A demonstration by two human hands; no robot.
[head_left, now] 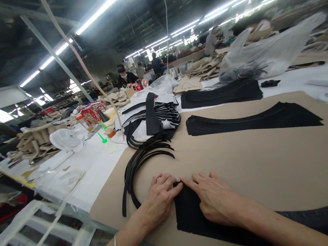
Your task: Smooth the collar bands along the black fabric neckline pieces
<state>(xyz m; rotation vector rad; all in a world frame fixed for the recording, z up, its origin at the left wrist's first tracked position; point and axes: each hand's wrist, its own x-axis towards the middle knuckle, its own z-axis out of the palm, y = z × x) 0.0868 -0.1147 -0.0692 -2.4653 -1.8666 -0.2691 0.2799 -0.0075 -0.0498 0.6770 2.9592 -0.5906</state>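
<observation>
Room: long workshop under strip lights; other people sit at benches far back.
Desk (pixel 80 185): white top, its near edge running along a metal rail.
Brown board (pixel 242 158): covers the desk's near part; wide bare stretch in its middle.
Black fabric piece (pixel 190 213): flat at the board's near edge, under both hands.
Left hand (pixel 159 199): open, fingers spread, pressing the piece's upper left corner.
Right hand (pixel 214 199): open, palm down on the piece, forefinger touching the left hand's fingertips.
Black strips (pixel 144 156): curved bundle just left of the hands.
Cut black panel (pixel 253 120): well apart, at the board's far edge.
</observation>
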